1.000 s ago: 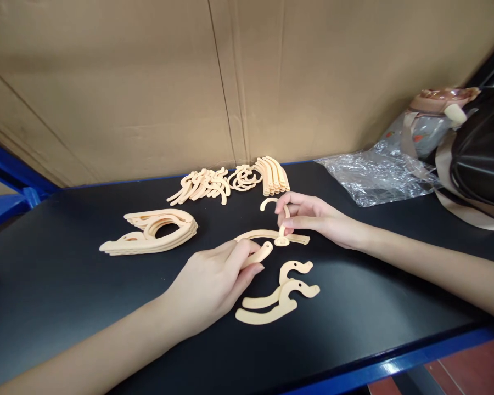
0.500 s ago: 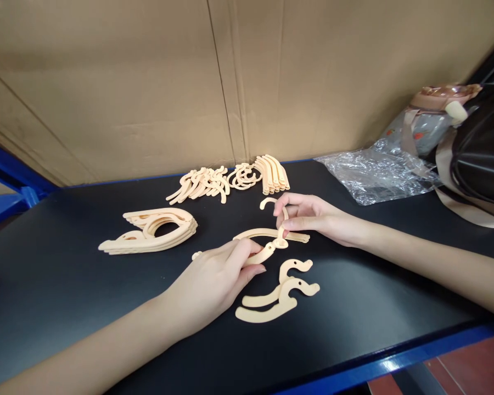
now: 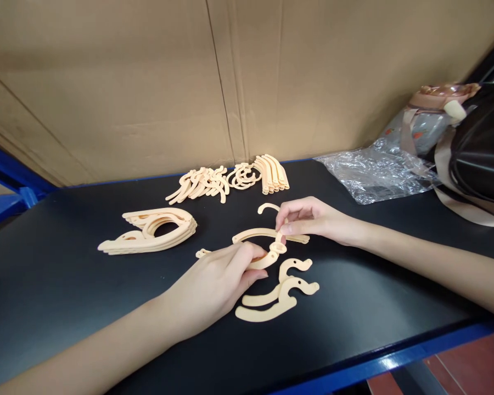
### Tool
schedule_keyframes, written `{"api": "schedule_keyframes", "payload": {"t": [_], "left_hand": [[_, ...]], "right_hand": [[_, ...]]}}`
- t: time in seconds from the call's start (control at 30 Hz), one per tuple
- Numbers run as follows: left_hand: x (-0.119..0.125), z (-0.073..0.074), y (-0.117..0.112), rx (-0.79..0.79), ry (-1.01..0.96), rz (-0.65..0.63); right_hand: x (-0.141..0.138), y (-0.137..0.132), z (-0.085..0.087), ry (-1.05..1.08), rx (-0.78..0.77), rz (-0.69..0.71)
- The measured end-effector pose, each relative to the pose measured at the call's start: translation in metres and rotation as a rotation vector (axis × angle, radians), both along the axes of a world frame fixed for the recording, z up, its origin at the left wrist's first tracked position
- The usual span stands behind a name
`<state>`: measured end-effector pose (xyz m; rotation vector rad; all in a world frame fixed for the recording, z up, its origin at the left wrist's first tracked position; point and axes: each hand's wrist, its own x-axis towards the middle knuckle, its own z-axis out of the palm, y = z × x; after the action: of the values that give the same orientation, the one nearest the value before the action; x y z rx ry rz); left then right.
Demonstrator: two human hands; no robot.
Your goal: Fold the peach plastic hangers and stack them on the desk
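Note:
My left hand (image 3: 214, 285) is closed around a curved cream plastic arm piece (image 3: 267, 259) near the middle of the black table (image 3: 66, 296). My right hand (image 3: 313, 222) pinches a small cream hook piece (image 3: 269, 208) whose lower end meets the arm piece's ring end. A curved cream bar (image 3: 251, 235) lies just behind, between the two hands. Two more cream arm pieces (image 3: 278, 299) lie flat in front of my left hand's fingers.
A stack of cream hanger-shaped parts (image 3: 152, 230) lies to the left. Piles of small cream parts (image 3: 230, 178) sit at the back by the cardboard wall (image 3: 148, 82). Crumpled clear plastic (image 3: 374, 173), a bottle (image 3: 430, 118) and a dark bag (image 3: 481, 153) are at the right.
My left hand has slid the arm piece to the right until its ring end sits under the hook piece. My right hand has lowered and shifted slightly right.

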<state>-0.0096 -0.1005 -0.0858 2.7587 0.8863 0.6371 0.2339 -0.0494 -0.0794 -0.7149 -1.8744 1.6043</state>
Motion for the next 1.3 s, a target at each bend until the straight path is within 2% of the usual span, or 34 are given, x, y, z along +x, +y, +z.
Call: {"api": "schedule_keyframes", "payload": {"t": [0.3, 0.57, 1.03, 1.3], "left_hand": [[0.0009, 0.0021, -0.0005, 0.046, 0.004, 0.026], [0.0015, 0.0026, -0.0001, 0.068, 0.009, 0.047], [0.0022, 0.0018, -0.0004, -0.029, -0.012, 0.057], [0.0017, 0.0001, -0.0006, -0.029, -0.006, 0.035]], "right_hand": [[0.0014, 0.0026, 0.0004, -0.059, 0.055, -0.017], [0.0044, 0.0047, 0.0012, -0.042, 0.035, -0.039], [0.0065, 0.0061, 0.004, -0.135, 0.045, 0.023], [0.006, 0.0064, 0.0054, -0.158, 0.049, 0.04]]}}
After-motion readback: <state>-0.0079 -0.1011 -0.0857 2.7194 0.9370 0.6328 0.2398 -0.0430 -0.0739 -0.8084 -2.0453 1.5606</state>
